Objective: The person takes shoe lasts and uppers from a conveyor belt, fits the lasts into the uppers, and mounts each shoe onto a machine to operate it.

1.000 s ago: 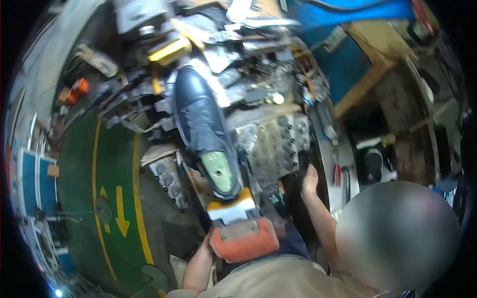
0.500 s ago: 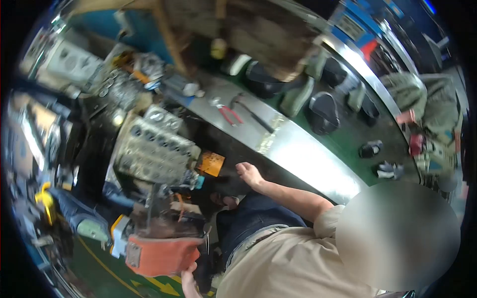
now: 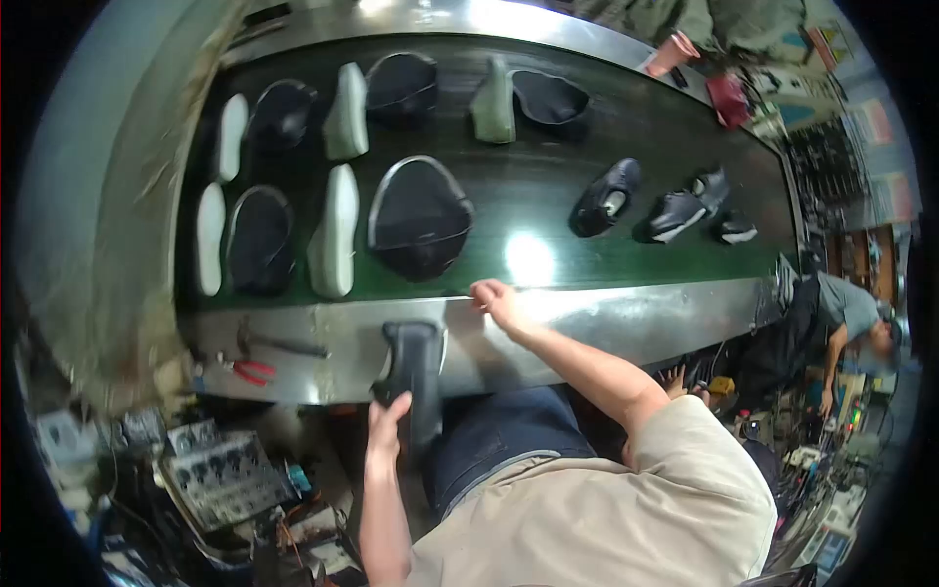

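My left hand is closed on a black, smooth, elongated object that stands over the near metal edge of the belt line; its lower end is dark against my trousers. My right hand is raised at the border between the metal edge and the green belt. Its fingers are curled together, and whatever they may hold is too small to tell. Nearest to it on the belt are a black shoe upper and a pale sole.
More soles and uppers lie at the belt's left, with black shoes at its right. A hammer and red-handled pliers rest on the metal edge. Below left is a metal machine block. Another person is at the far right.
The view has swung right from the machine to the belt. The orange-red padded part has left the view. My left hand now holds the black object; my right hand is over the belt's edge.
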{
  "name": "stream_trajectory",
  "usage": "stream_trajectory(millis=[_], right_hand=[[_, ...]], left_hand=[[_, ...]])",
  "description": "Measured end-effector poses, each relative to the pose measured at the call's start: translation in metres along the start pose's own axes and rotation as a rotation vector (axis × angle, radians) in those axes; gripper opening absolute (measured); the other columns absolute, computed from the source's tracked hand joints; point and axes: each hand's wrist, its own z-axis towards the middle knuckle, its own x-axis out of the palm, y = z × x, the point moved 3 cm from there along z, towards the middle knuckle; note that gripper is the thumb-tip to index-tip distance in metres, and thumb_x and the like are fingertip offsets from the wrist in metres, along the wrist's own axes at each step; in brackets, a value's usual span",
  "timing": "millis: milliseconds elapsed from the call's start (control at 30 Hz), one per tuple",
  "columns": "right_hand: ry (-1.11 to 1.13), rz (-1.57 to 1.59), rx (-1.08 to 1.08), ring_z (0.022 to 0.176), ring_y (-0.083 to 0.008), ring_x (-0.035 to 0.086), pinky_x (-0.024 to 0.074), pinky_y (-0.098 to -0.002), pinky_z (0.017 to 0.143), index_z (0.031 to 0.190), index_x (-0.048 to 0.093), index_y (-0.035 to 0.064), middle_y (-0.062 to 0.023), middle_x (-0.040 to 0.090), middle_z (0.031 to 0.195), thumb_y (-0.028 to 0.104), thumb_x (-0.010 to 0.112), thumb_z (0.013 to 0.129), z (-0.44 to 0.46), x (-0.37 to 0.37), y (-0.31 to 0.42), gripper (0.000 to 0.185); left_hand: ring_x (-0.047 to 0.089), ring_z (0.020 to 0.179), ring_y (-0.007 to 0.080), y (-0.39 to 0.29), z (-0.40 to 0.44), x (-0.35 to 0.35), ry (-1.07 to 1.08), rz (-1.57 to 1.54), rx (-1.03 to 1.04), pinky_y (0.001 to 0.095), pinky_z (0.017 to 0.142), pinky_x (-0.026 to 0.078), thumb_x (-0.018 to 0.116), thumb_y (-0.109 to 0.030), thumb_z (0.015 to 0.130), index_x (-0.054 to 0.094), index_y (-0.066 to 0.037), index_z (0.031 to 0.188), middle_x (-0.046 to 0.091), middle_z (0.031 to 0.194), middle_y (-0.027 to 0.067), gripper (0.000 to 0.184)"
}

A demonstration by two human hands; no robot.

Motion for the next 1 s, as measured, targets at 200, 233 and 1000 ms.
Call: stream_trajectory(millis=[200, 233, 1000], right_hand=[[-0.404, 0.246, -0.105, 0.086, -0.0152, 0.064, 0.0527, -0.0304, 0.078, 0.106, 0.064, 0.0004, -0.0068, 0.067, 0.094, 0.023, 0.053, 0.099, 0.054, -0.181, 0.046, 0.027], [-0.463, 0.252, -0.126, 0.085, -0.0151, 0.063, 0.0525, -0.0299, 0.078, 0.105, 0.064, 0.0000, -0.0064, 0.067, 0.092, 0.022, 0.053, 0.099, 0.062, -0.200, 0.052, 0.026], [0.684, -1.097, -0.744, 0.062, -0.0344, 0.063, 0.0486, -0.0436, 0.058, 0.079, 0.061, 0.0059, -0.0132, 0.059, 0.061, 0.030, 0.054, 0.096, 0.138, -0.148, 0.313, 0.030]], left_hand=[[0.043, 0.131, 0.0246, -0.014, 0.166, 0.197, 0.369, 0.142, -0.382, 0.0405, 0.105, 0.039, 0.040, -0.062, 0.096, 0.036, -0.004, 0.147, 0.042, 0.147, 0.0148, 0.078], [0.040, 0.133, 0.0256, 0.003, 0.192, 0.202, 0.280, 0.349, -0.402, 0.0419, 0.106, 0.038, 0.032, -0.068, 0.095, 0.033, -0.006, 0.149, 0.038, 0.151, 0.0146, 0.082], [0.055, 0.104, 0.0250, -0.174, 0.195, 0.383, 0.369, 0.731, 0.568, 0.0360, 0.095, 0.042, 0.078, -0.010, 0.078, 0.059, -0.004, 0.101, 0.061, 0.100, 0.0085, 0.030]])
